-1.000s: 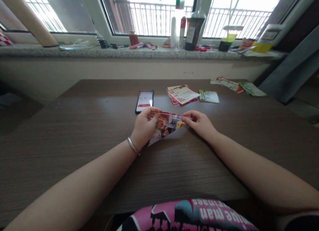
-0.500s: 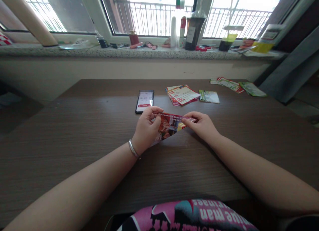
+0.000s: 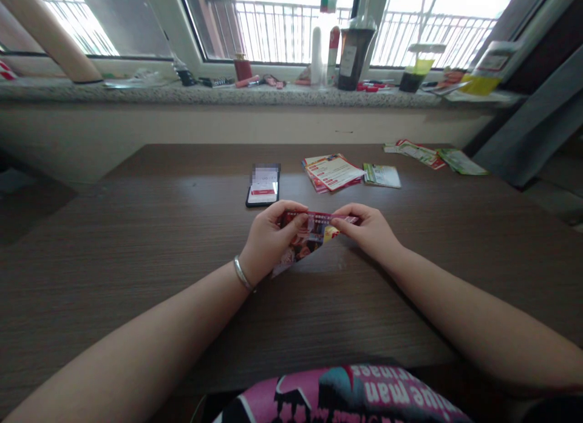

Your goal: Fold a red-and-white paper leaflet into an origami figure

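Note:
A red printed paper leaflet (image 3: 314, 231) with dark food-like pictures and a yellow patch is held above the table, its lower edge slanting. My left hand (image 3: 276, 234), a silver bangle at its wrist, grips the leaflet's upper left part, thumb in front and fingers behind. At the upper right corner my right hand (image 3: 367, 228) pinches it between thumb and fingers. Just beyond my left hand lies a phone (image 3: 263, 186) with a lit screen. Past the leaflet rests a pile of printed leaflets (image 3: 334, 172), and beside it a small green and white packet (image 3: 382, 176).
The brown wooden table (image 3: 136, 247) stands against the wall under a window. More green and red packets (image 3: 423, 154) lie at its far right. Bottles, a dark drink cup (image 3: 354, 55) and small items line the stone sill (image 3: 218, 96). A grey curtain (image 3: 532, 119) hangs at the right.
My left hand has shifted slightly right along the leaflet's top edge, its thumb now further across the front. My right hand keeps its pinch in about the same place.

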`<state>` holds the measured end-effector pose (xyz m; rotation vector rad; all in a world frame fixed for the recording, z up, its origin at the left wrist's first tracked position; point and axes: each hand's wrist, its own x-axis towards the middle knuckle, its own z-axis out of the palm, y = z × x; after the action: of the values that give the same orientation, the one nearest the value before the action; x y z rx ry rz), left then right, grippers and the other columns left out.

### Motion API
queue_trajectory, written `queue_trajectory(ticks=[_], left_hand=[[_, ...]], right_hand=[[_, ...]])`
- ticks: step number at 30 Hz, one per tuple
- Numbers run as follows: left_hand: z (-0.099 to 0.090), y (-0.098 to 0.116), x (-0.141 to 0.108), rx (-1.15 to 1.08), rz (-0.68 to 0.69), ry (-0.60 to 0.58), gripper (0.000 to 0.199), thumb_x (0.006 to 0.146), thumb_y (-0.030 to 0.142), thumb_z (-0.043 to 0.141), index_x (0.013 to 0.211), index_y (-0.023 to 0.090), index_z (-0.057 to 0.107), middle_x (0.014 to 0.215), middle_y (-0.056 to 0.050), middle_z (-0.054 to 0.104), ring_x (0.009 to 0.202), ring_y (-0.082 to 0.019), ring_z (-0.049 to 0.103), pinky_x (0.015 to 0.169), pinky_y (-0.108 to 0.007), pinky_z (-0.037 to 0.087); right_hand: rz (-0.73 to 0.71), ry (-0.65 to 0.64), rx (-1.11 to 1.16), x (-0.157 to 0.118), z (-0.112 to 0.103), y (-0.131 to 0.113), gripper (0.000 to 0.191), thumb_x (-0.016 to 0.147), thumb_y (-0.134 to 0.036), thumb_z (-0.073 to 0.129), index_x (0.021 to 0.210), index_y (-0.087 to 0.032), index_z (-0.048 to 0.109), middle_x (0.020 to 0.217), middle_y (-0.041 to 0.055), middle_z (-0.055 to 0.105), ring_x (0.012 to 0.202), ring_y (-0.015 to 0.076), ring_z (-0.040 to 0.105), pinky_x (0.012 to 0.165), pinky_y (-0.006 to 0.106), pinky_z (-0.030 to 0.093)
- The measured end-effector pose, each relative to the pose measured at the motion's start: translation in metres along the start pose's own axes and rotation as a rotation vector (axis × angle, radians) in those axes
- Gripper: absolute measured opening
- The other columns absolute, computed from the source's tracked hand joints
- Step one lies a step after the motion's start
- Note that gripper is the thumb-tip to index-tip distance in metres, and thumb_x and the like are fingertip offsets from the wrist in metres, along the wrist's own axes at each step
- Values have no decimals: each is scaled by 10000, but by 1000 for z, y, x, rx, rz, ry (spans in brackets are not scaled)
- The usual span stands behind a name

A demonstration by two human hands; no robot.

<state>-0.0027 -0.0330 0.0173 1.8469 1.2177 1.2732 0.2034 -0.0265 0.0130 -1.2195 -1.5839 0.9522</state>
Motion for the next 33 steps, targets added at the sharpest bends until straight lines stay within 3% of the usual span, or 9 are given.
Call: queue_trajectory(ticks=[11,18,25,33], left_hand=[[1,-2,-1,1,-36,43,135,819,309,626,875,196,673,762,0,655,677,-134,590,634,-248,486],[3,-8,0,-28,-68,9,156,826,320,622,903,192,664,753,1,649,652,-131,587,594,-234,482],[2,-14,3,-6,-3,13,138,828,283,624,932,195,640,819,-3,666,697,-132,619,644,-242,507],[-1,-23,8,10,-39,-33,113,806,282,634,864,188,655,794,-6,684,712,-142,642,653,-250,523]], right_hand=[[28,35,19,1,2,2,241,679,-409,725,758,-186,677,612,-10,645,540,117,561,529,247,464],[64,57,14,2,3,5,258,662,-408,737,764,-178,678,579,-17,617,532,119,550,515,245,442],[40,54,-30,6,-1,12,270,676,-432,723,741,-177,665,575,-16,615,495,101,508,473,232,399],[43,12,-143,10,-4,23,265,713,-434,690,772,-176,682,624,0,646,541,121,532,522,253,418]])
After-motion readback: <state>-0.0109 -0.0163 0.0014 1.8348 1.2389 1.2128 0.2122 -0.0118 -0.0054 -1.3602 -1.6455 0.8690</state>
